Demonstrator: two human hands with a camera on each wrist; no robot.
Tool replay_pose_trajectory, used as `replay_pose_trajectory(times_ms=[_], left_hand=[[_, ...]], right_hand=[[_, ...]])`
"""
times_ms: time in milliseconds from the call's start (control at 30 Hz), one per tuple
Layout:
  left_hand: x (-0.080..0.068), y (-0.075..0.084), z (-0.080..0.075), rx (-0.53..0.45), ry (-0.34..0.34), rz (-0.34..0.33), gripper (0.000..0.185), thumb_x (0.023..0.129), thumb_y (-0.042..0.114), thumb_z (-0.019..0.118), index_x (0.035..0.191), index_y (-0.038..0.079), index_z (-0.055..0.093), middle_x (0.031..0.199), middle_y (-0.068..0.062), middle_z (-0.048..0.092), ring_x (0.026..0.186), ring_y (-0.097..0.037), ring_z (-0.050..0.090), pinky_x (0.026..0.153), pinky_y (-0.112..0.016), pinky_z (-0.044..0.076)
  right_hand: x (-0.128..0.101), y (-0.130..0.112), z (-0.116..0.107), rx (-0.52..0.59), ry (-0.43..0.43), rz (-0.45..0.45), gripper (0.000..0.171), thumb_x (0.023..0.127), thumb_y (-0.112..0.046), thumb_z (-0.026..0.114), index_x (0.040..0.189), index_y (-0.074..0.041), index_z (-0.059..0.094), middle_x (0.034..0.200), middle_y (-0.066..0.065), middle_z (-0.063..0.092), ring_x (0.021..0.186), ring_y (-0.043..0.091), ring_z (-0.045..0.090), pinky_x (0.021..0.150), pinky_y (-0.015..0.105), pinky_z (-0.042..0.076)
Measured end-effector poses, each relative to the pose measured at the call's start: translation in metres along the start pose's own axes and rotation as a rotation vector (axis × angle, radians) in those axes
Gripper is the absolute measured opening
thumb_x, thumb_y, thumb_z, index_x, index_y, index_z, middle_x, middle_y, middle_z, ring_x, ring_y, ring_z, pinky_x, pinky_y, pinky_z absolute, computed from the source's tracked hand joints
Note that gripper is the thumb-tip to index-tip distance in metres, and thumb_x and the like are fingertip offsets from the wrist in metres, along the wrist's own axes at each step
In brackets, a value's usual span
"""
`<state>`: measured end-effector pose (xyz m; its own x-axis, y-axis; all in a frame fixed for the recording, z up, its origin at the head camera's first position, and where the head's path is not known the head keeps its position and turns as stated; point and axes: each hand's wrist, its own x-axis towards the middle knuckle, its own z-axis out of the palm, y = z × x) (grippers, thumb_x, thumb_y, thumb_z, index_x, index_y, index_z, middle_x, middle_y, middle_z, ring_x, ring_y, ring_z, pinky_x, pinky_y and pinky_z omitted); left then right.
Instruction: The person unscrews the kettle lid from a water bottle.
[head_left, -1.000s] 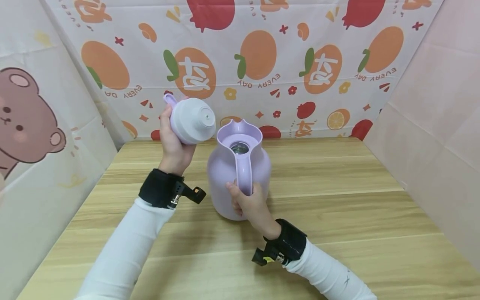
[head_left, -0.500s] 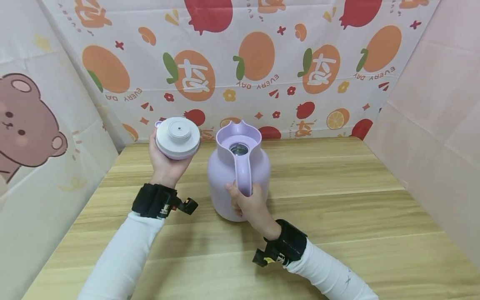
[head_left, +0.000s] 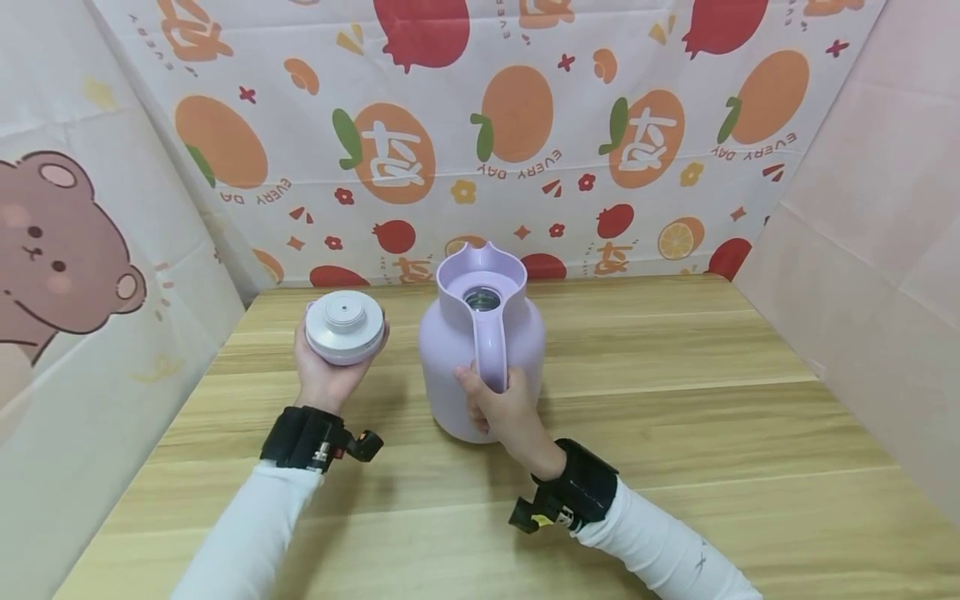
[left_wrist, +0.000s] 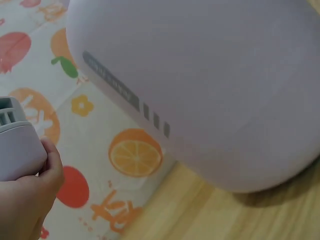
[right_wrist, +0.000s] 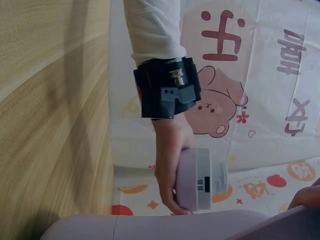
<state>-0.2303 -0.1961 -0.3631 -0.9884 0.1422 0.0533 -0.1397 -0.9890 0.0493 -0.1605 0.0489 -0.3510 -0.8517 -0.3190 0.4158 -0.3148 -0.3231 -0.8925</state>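
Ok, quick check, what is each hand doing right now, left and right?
Left hand: grips the lid, underside up, held above the table.
Right hand: grips the handle of the lilac jug, which stands open.

Left wrist view crops the jug (left_wrist: 210, 85), seemingly blurred.

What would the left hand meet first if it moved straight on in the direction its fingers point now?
The left hand, holding the lid, points away toward the fruit-print backdrop. Only bare table lies between, so the backdrop probably comes first; the jug stands off to its right. Depth is unclear.
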Motion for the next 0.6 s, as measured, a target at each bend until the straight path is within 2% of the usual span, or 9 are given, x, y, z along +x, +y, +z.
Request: replay_pose_trajectory(times_ms=[433, 600], left_hand=[[-0.013, 0.013, -0.039, -0.099, 0.048, 0.023, 0.053, 0.089, 0.041, 0.050, 0.137, 0.028, 0.033, 0.141, -0.001, 0.030, 0.124, -0.030, 0.034, 0.100, -0.049, 0.022], [-0.018, 0.020, -0.053, -0.085, 0.057, 0.032, 0.053, 0.089, 0.040, 0.050, 0.138, 0.030, 0.031, 0.144, 0.001, 0.025, 0.123, -0.034, 0.035, 0.101, -0.048, 0.020]], right_hand=[[0.001, 0.000, 0.000, -0.004, 0.000, 0.014, 0.040, 0.087, -0.026, 0.057, 0.061, -0.003, 0.038, 0.049, 0.002, 0.036, 0.041, 0.013, 0.033, 0.040, 0.025, 0.030], [0.001, 0.001, 0.000, -0.013, -0.001, 0.012, 0.040, 0.088, -0.026, 0.057, 0.062, -0.001, 0.038, 0.049, 0.003, 0.037, 0.041, 0.013, 0.033, 0.040, 0.025, 0.030]])
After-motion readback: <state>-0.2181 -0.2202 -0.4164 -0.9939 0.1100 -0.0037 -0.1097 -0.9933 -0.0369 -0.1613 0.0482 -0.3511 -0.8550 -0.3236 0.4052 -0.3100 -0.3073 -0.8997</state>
